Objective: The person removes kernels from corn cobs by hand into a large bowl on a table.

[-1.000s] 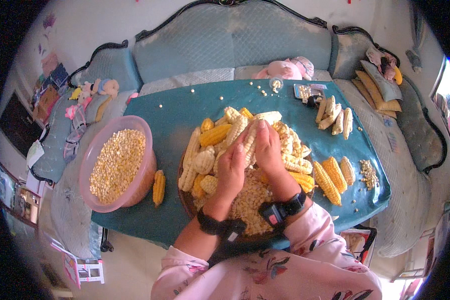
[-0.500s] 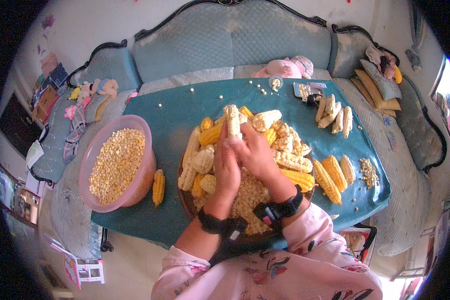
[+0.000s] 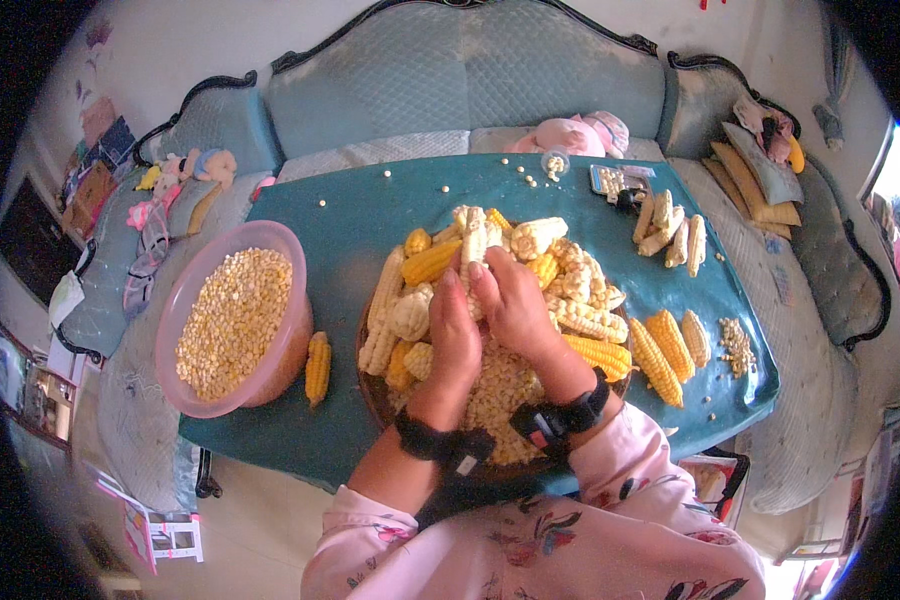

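Note:
Between my two hands an ear of pale corn (image 3: 473,236) points away from me, its far end showing above my fingers. My left hand (image 3: 454,335) wraps its left side, and my right hand (image 3: 516,300) grips it from the right with the thumb laid on top. Both are held over a round basket (image 3: 368,385) heaped with white ears and yellow ears (image 3: 432,262). Loose kernels (image 3: 510,400) lie in the near part of the basket, below my wrists. The lower end of the held ear is hidden by my palms.
A pink tub (image 3: 295,265) full of kernels stands at left, a yellow ear (image 3: 317,368) beside it. To the right lie two yellow ears (image 3: 655,362), a kernel pile (image 3: 738,347) and several bare cobs (image 3: 660,235). A small cup (image 3: 553,165) sits at the far edge of the green-covered table (image 3: 360,220).
The held ear has shifted slightly right, its tip tilting a little differently. My right thumb and fingers have moved up along it. The head view has shifted slightly.

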`<state>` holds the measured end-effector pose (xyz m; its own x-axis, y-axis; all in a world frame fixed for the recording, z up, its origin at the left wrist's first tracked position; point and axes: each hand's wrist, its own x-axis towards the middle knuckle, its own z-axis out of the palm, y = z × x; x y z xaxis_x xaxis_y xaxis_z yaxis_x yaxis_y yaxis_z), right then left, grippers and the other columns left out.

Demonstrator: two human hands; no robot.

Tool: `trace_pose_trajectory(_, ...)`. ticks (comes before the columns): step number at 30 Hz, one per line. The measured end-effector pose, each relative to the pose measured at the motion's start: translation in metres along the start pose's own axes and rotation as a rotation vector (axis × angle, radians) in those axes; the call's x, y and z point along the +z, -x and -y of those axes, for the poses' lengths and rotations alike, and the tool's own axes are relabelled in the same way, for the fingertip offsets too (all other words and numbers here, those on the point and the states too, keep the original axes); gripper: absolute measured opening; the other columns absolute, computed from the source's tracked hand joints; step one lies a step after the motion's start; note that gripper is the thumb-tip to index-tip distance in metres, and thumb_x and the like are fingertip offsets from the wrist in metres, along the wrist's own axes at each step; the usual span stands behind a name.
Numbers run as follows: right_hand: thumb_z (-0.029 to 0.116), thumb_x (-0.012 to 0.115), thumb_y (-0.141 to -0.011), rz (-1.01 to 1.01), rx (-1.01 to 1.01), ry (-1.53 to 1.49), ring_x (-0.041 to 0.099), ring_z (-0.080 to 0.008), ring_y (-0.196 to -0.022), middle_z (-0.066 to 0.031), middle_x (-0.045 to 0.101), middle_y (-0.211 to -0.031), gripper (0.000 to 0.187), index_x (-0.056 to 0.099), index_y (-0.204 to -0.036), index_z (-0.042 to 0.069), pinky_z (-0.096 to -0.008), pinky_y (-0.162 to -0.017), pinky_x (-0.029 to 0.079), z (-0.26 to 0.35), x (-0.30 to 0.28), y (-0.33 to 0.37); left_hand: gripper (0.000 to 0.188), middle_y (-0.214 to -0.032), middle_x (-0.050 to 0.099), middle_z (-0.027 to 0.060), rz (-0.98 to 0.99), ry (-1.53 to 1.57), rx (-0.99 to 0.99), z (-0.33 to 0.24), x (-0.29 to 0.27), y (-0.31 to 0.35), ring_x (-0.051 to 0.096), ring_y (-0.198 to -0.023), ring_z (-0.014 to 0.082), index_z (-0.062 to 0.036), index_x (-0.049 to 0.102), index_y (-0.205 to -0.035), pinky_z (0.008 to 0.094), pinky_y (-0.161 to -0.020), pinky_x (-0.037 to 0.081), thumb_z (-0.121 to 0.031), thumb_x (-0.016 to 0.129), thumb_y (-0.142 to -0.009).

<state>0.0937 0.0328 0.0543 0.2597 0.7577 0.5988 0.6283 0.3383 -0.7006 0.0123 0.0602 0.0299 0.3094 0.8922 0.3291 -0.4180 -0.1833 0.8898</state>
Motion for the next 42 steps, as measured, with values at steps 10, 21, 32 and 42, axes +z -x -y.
trace_pose_trajectory(10, 0.02, 0.048, -0.081, -0.04, 0.021, 0.091, 0.05, -0.0429, -0.06, -0.0245, 0.051, -0.064, 0.022, 0.046, -0.075, -0.001, -0.0458, -0.054, 0.041, 0.005, 0.0, 0.002, 0.051, -0.117, 0.047, 0.0114, -0.063, 0.084, -0.014, 0.002, 0.004, 0.001, 0.045, -0.107, 0.0192, 0.0014, 0.04, -0.12, 0.0306, -0.092, 0.034, -0.038, 0.026, -0.091)
trace_pose_trajectory(21, 0.014, 0.052, -0.077, -0.027, 0.148, 0.012, 0.056, -0.0379, -0.066, -0.0231, 0.056, -0.07, 0.015, 0.054, -0.082, 0.0, -0.0416, -0.059, 0.044, 0.004, -0.01, -0.003, 0.053, -0.113, 0.049, 0.0062, -0.154, 0.314, -0.176, 0.01, -0.003, -0.001, 0.051, -0.1, 0.017, -0.0083, 0.041, -0.12, 0.0306, -0.076, 0.046, -0.049, 0.028, -0.088)
trace_pose_trajectory(32, 0.031, 0.038, -0.091, -0.157, 0.145, -0.396, 0.045, -0.012, -0.065, -0.005, 0.049, -0.068, 0.035, 0.052, -0.084, 0.0, -0.0269, -0.059, 0.039, -0.005, -0.027, -0.008, 0.045, -0.092, 0.052, 0.0034, 0.193, 0.135, -0.258, -0.007, 0.001, 0.006, 0.051, -0.078, 0.0103, -0.004, 0.045, -0.106, 0.0237, -0.065, 0.044, -0.044, 0.034, -0.089)
trace_pose_trajectory(42, 0.022, 0.047, -0.083, -0.165, -0.069, -0.065, 0.048, -0.0376, -0.066, -0.019, 0.047, -0.07, 0.024, 0.045, -0.073, 0.0, -0.0411, -0.058, 0.039, 0.007, -0.011, 0.002, 0.036, -0.091, 0.052, 0.0033, 0.133, -0.063, -0.03, -0.009, 0.012, 0.008, 0.049, -0.084, 0.0133, -0.0034, 0.047, -0.098, 0.0282, -0.075, 0.042, -0.037, 0.036, -0.09)
